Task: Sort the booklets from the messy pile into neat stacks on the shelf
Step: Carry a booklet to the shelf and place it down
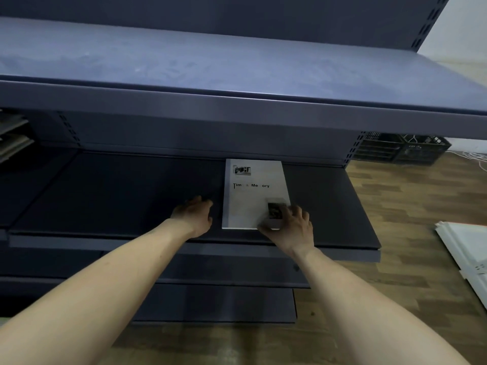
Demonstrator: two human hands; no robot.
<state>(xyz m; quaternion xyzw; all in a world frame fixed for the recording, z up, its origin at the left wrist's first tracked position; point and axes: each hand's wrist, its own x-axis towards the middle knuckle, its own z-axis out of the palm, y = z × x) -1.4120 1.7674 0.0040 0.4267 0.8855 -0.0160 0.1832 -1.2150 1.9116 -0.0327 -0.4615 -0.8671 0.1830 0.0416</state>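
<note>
A white booklet (250, 196) with black title lettering and two small pictures lies flat on the dark middle shelf (118, 196), right of centre. My right hand (290, 227) rests on its near right corner, fingers spread over the cover and thumb along the front edge. My left hand (195, 214) lies on the bare shelf just left of the booklet, fingers loosely bent, a small gap from its left edge. It holds nothing.
An upper shelf (237, 67) overhangs the middle one. More booklets or papers (13, 138) sit at the far left. A black crate (400, 150) stands on the wood floor behind the shelf's right end. White panels (469, 254) lie on the floor at right. Lower shelves (210, 304) jut out below.
</note>
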